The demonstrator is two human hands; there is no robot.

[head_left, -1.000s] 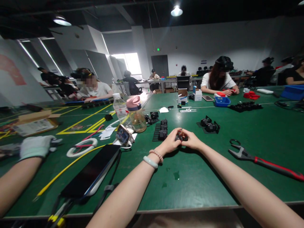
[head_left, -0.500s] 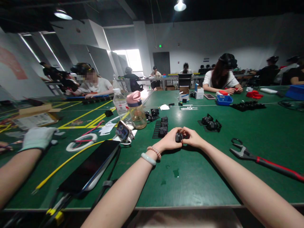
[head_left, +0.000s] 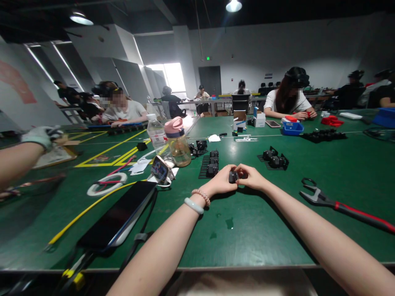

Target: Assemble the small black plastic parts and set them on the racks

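Observation:
Both hands meet over the middle of the green table around a small black plastic part. My left hand, with a bead bracelet and a pale bangle at its wrist, grips the part from the left. Fingers of my right hand close on the same part from the right and hide some of it. Just left of my hands lie several black parts in a row on a slotted black strip. Another group of black parts on a plate lies to the right, beyond my right hand.
Red-handled pliers lie at right. A black phone, small propped screen, pink-lidded bottle and yellow cable are at left. A co-worker's gloved hand reaches in at far left. A blue bin stands farther back.
The co-worker's gloved hand at the left has moved up and away toward the cardboard box. My own hands stay nearly in place, with the black part turned slightly between my fingers.

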